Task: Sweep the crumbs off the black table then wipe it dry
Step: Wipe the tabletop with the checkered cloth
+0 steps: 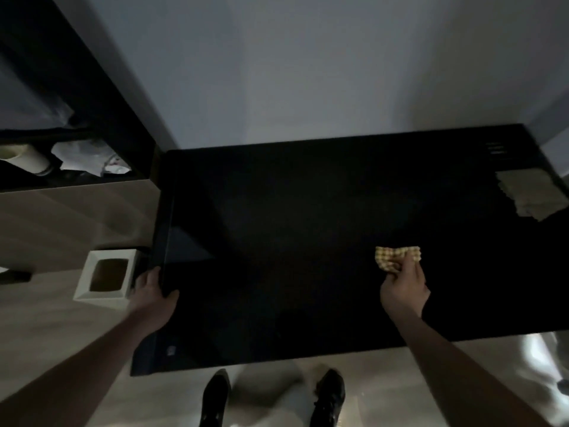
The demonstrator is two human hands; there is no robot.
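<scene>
The black table (308, 226) fills the middle of the head view, its top dark and matte; no crumbs show in the dim light. My right hand (403, 288) grips a bunched yellow checked cloth (395, 257) and holds it against the tabletop right of centre. My left hand (152, 291) grips the table's left edge near the front corner, thumb on top and fingers over the side. A second pale cloth (535, 195) lies flat at the far right edge of the table.
A white square bin (106, 278) with a dark opening stands on the floor just left of the table. A dark shelf unit (77, 124) holding a paper roll (24, 157) and bags lies at the far left. My shoes (274, 396) are at the table's front edge. A wall backs the table.
</scene>
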